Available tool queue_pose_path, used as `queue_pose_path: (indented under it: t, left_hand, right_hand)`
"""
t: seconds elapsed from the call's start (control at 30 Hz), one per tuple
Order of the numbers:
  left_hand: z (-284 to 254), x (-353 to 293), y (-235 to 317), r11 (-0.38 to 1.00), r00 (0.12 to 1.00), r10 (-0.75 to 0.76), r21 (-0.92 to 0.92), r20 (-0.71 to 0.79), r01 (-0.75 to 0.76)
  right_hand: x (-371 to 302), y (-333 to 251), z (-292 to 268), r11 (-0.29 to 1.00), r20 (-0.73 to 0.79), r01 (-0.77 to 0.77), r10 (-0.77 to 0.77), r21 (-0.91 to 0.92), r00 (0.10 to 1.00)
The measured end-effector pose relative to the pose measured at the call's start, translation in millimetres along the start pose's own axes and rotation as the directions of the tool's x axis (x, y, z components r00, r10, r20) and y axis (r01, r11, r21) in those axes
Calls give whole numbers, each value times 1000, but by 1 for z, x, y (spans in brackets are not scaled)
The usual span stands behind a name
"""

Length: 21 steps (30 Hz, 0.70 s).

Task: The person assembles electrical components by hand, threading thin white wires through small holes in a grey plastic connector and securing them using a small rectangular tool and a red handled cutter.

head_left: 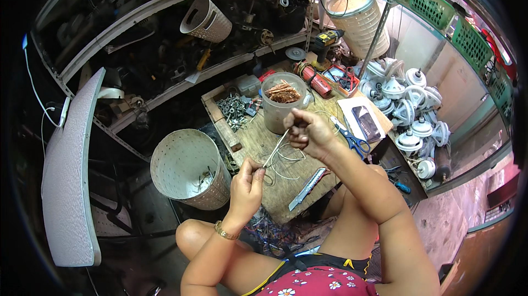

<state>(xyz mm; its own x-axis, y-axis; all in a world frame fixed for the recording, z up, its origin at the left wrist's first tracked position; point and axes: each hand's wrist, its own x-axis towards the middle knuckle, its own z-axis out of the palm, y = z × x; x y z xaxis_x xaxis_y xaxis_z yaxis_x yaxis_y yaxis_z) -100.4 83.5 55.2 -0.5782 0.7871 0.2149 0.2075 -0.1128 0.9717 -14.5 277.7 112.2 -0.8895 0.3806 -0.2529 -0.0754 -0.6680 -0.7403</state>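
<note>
A thin white wire (273, 155) runs taut between my two hands above the wooden table. One end is pinched between the thumb and fingers of my left hand (247, 186). Higher and to the right, my right hand (309, 132) is closed round the same wire. Loose loops of the wire curl on the tabletop beneath. Just behind my right hand stands a cloudy plastic tub (278, 113) with copper-coloured strands (284, 93) in it. A utility knife (308, 188) lies on the table below my right hand, and blue-handled scissors (352, 139) lie to its right.
At left stands a pale perforated bin (190, 158) with a few scraps inside. Screws (236, 111) are heaped at the table's far left. A red cylindrical tool (313, 80) and a yellow-black drill (327, 43) lie behind the tub. White round parts (410, 103) pile up at right.
</note>
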Motion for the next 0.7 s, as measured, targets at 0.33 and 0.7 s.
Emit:
queue_pose_path:
  t: [0.33, 0.7]
  left_hand:
    - [-47, 8, 10, 652, 935, -355, -719, -10, 240]
    - [-31, 0, 22, 537, 948, -307, -809, 79, 242]
  right_hand:
    - [-16, 92, -95, -601, 495, 490, 174, -631, 851]
    - [-33, 105, -115, -644, 513, 592, 339, -485, 789]
